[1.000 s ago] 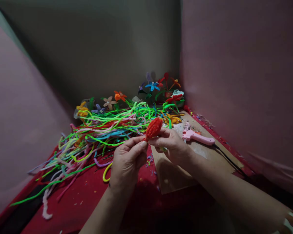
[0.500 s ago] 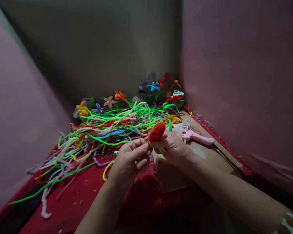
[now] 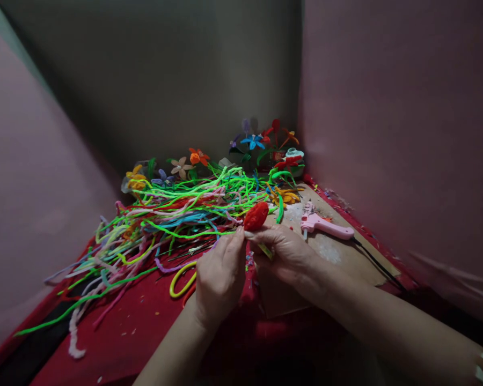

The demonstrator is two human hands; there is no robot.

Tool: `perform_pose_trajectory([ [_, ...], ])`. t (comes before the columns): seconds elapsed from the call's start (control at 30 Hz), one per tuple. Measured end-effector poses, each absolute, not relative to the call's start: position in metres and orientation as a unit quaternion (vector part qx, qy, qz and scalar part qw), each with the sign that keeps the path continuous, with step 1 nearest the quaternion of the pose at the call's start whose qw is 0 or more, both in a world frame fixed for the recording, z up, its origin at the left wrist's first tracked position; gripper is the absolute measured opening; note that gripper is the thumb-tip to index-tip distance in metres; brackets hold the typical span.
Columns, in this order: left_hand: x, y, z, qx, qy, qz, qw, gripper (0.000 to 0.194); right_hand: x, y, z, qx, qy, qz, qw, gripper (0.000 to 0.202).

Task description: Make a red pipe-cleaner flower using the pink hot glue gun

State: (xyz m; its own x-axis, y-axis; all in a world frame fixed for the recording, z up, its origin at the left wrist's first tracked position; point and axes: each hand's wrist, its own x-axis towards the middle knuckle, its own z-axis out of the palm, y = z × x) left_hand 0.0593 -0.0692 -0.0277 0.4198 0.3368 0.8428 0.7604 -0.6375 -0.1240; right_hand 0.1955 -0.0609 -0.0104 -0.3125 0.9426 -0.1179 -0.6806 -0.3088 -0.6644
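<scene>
A red fuzzy pipe-cleaner petal [image 3: 256,215], rounded and bud-like, stands up between my hands above the table's front part. My right hand [image 3: 284,249] pinches it at its base. Right against those fingertips, my left hand [image 3: 221,271] is closed in a pinch at the same lower end; its fingertips are partly hidden by the back of the hand. A small yellowish strip [image 3: 266,250] shows under my right fingers; what it is I cannot make out.
A heap of coloured pipe cleaners [image 3: 185,209] covers the left. On a brown board [image 3: 346,262] lies a pink glue gun [image 3: 328,226] with a black cord. Pipe-cleaner flowers [image 3: 253,142] stand behind. A yellow loop [image 3: 181,281] lies beside my left wrist on red cloth [image 3: 137,343].
My left hand has turned, its back now towards me and its fingers drawn together at the petal's base. The red petal tilts slightly differently, and the yellowish strip shows more.
</scene>
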Motion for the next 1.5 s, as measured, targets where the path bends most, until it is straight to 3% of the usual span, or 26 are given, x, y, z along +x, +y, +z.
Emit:
perform_pose_trajectory([
  [0.13,0.059,-0.075,-0.020,-0.801,-0.346,-0.435,0.221,0.029,0.198,-0.063,-0.005,-0.260,-0.319,0.742,0.529,0.014],
  [0.43,0.070,-0.083,-0.001,-0.586,-0.452,-0.575,-0.349,0.011,0.210,-0.060,-0.006,-0.248,-0.470,0.658,0.534,0.018],
  [0.67,0.067,-0.076,0.008,-0.449,-0.368,-0.473,-0.663,0.013,0.215,-0.052,-0.013,-0.224,-0.447,0.715,0.488,0.017],
  [0.83,0.061,-0.067,0.004,-0.442,-0.300,-0.370,-0.760,0.019,0.217,-0.055,-0.012,-0.207,-0.466,0.726,0.461,0.008],
  [0.9,0.060,-0.067,0.004,-0.474,-0.320,-0.368,-0.733,0.020,0.215,-0.055,-0.013,-0.214,-0.456,0.713,0.487,0.004],
  [1.0,0.063,-0.071,0.003,-0.582,-0.385,-0.398,-0.595,0.021,0.211,-0.056,-0.015,-0.228,-0.429,0.701,0.523,0.004],
  [1.2,0.069,-0.076,-0.018,-0.761,-0.449,-0.453,-0.117,0.038,0.201,-0.060,-0.015,-0.272,-0.347,0.696,0.566,0.012],
  [1.33,0.067,-0.071,-0.029,-0.785,-0.418,-0.433,0.149,0.032,0.197,-0.063,-0.012,-0.285,-0.366,0.664,0.586,0.010],
  [1.4,0.064,-0.067,-0.030,-0.794,-0.397,-0.396,0.233,0.028,0.196,-0.065,-0.010,-0.294,-0.368,0.655,0.591,0.010],
  [1.5,0.063,-0.065,-0.028,-0.800,-0.383,-0.370,0.277,0.022,0.195,-0.066,-0.004,-0.313,-0.370,0.648,0.588,0.014],
])
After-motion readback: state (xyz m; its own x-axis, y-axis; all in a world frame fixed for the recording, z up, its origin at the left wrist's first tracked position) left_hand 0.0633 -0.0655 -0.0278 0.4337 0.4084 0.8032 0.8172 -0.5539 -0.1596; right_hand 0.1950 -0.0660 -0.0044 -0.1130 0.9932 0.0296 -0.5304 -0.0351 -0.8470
